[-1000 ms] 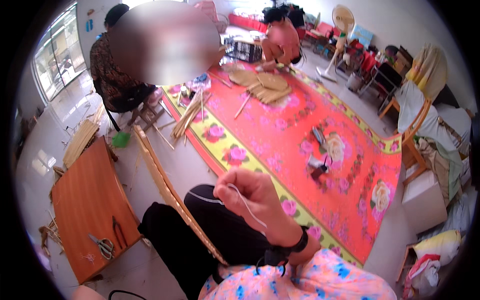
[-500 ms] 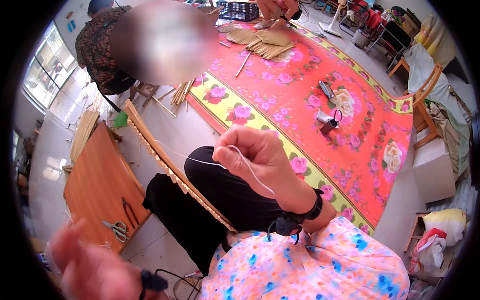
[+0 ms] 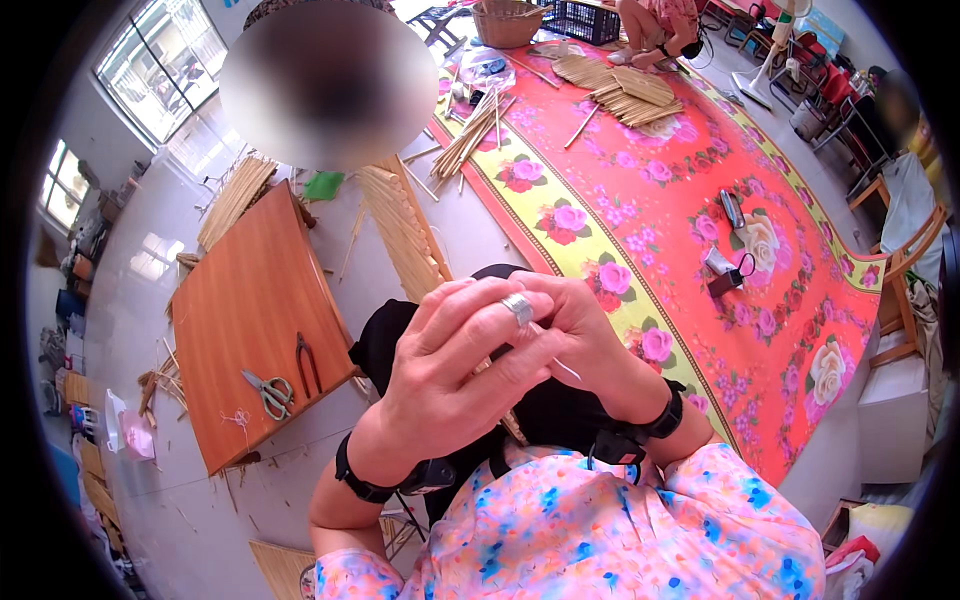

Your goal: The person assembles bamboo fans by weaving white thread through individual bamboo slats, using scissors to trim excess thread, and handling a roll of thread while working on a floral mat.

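My left hand (image 3: 455, 375) and my right hand (image 3: 585, 340) meet in front of my lap with fingers closed together. A wide metal ring (image 3: 518, 308) sits on a left finger. A short white string (image 3: 566, 368) sticks out by the right hand's pinched fingers; the rest is hidden. What the left fingertips grip is covered. Beneath the hands, a panel of pale, bundled strips with a wooden edge (image 3: 398, 228) leans away from my knees, its near part blocked by my hands.
On the left, a brown wooden board (image 3: 260, 320) carries scissors (image 3: 268, 393) and pliers (image 3: 307, 365). A red floral mat (image 3: 680, 260) spreads right, bearing more strip bundles (image 3: 625, 90) and a small black device (image 3: 730, 278). Another person crouches at the far edge; one stands ahead.
My left hand has come up from the lower left to join the right hand. The string's long stretch toward the panel no longer shows. My view has shifted leftward.
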Demonstrator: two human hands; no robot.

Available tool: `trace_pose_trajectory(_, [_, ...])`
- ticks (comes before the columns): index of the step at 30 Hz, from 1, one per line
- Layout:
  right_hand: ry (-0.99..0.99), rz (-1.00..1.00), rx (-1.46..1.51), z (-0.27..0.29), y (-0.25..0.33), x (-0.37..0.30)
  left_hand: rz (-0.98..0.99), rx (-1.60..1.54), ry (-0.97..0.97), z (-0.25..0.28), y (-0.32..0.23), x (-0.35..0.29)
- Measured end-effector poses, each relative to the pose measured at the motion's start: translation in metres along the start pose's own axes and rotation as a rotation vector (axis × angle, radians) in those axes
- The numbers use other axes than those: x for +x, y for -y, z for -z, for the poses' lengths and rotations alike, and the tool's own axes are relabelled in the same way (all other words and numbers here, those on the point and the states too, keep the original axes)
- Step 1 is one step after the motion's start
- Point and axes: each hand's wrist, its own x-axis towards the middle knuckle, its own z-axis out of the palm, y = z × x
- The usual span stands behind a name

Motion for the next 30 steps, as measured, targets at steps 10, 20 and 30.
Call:
trace_pose_trajectory(10, [0.030, -0.056, -0.481, 0.000, 0.007, -0.009, 0.117, -0.401, -0.049, 0.004, -0.013, -0.019])
trace_pose_trajectory(20, [-0.159, 0.179, -0.565, -0.001, 0.015, 0.001, 0.444, -0.931, -0.143, 0.050, -0.023, -0.053])
trace_pose_trajectory(30, [-0.397, -0.059, -0.304, 0.016, -0.002, 0.022, 0.639, -0.439, -0.139, 0.029, 0.006, -0.081])
